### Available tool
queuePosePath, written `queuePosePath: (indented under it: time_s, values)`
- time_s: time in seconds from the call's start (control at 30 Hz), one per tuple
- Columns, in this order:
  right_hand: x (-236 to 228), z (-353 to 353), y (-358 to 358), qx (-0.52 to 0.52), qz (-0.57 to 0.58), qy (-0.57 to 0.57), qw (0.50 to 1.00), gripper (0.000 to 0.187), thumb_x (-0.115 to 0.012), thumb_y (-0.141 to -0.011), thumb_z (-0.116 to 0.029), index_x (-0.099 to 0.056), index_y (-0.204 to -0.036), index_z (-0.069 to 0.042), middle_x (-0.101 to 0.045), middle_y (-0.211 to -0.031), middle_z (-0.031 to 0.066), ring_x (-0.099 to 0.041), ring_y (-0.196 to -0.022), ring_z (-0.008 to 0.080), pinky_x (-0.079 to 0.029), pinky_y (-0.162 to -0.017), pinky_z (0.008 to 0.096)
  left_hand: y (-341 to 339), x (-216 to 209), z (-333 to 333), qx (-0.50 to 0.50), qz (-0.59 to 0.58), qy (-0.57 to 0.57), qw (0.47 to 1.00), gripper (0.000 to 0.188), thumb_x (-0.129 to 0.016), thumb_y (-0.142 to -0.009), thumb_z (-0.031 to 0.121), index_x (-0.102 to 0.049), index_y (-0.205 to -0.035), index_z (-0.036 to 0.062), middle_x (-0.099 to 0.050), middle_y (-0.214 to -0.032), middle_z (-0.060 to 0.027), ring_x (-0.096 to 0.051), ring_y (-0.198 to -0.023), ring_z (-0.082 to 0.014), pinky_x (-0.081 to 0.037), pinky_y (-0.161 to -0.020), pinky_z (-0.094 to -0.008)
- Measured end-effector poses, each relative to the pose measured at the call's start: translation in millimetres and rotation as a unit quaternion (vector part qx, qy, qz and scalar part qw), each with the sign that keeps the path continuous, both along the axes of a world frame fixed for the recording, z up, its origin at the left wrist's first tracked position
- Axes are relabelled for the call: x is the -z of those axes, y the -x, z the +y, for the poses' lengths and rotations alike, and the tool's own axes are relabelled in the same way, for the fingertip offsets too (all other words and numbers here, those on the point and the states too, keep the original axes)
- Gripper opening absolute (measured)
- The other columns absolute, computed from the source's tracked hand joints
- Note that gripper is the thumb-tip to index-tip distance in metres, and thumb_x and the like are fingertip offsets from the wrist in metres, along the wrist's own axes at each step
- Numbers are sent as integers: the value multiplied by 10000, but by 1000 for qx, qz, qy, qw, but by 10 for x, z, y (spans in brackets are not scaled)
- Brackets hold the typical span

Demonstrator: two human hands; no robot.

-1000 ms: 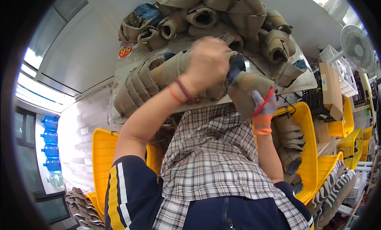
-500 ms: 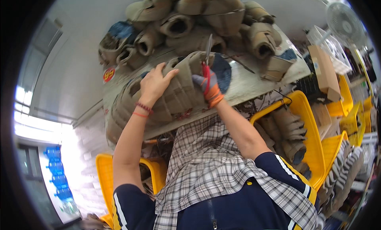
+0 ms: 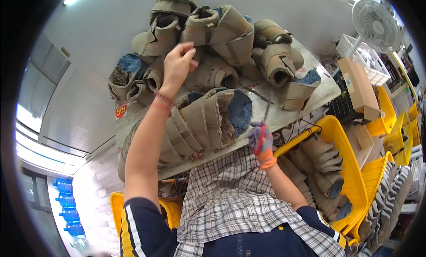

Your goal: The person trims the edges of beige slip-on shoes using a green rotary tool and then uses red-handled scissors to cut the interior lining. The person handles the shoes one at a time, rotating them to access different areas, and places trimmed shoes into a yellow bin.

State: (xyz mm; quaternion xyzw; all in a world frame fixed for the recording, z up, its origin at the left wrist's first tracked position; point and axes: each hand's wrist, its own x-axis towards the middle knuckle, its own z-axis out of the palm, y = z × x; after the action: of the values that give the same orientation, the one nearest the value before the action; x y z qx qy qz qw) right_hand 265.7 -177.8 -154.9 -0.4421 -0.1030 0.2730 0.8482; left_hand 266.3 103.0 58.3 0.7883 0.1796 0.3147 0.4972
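My left hand (image 3: 177, 67) is raised in front of the heap of khaki boot uppers (image 3: 208, 73) at the back of the table. Its fingers are bent, with the thumb apart, and I see nothing between them. Wearing a grey and orange glove, my right hand (image 3: 261, 140) grips scissors with red handles (image 3: 260, 139), their blades pointing up and away. Left of the scissors, a row of nested boot uppers (image 3: 195, 124) lies along the table's near edge. Blue fleecy lining (image 3: 240, 112) shows at its right end, beside brown fuzzy lining.
The pale worktable (image 3: 306, 90) carries more uppers at its right. Yellow bins (image 3: 330, 128) stand below, one filled with uppers. A cardboard box (image 3: 358, 90), a white crate (image 3: 377, 66) and a fan (image 3: 376, 25) are on the right. Blue water bottles (image 3: 67, 200) stand at far left.
My left hand has left the row of uppers and moved up to the heap. My right hand, with the scissors, has moved right and nearer, away from the row. The view has shifted slightly.
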Motion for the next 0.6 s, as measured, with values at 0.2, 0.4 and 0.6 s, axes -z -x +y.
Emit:
queuePosePath:
  time_s: [0.2,0.4,0.6]
  values:
    - [-44,-419,52,56,-4,65,996,251,-579,-912,-228,-539,-1093,-58,-567,-691,12,-456,-510,54,-336,-437,169,-774,-49,452,-226,-29,-471,852,544,-691,-728,177,-489,-1232,151,-438,-1192,-192,-469,-1101,-396,-425,-899,-424]
    - [10,-676,93,79,-11,76,994,219,-569,-914,-202,-533,-1071,-54,-548,-680,-2,-430,-504,44,-320,-435,165,-665,-630,647,-73,29,-280,957,286,-708,-720,164,-653,-993,95,-645,-921,-177,-623,-828,-279,-477,-749,-354]
    - [-559,-699,51,-9,-152,122,981,252,-583,-888,-117,-512,-1122,-55,-429,-722,-61,-379,-586,9,-296,-495,151,521,-999,844,110,-206,152,960,268,-621,-872,189,-568,-1079,27,-646,-999,-69,-614,-886,-212,-480,-783,-355]
